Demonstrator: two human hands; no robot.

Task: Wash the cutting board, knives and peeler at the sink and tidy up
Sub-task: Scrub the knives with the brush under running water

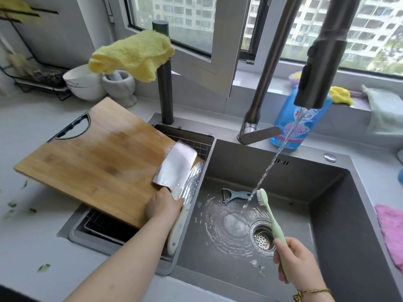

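A wooden cutting board (93, 158) lies tilted across the drain basket left of the sink. On its right end a steel cleaver (176, 164) rests, and my left hand (162, 205) grips its handle. A second knife (185, 205) with a pale handle lies along the basket's edge beside that hand. My right hand (294, 260) holds a light green brush (271, 216), its bristle head under the running water (270, 164). A blue-grey peeler (234, 195) lies on the floor of the sink (327, 192).
The dark faucet (314, 62) hangs over the sink, with a blue detergent bottle (290, 129) behind it. A yellow cloth (133, 54) drapes over a post. Bowl (84, 83) and mortar (120, 86) stand at the back left. A pink cloth (391, 229) lies at the right. Green scraps (13, 205) dot the counter.
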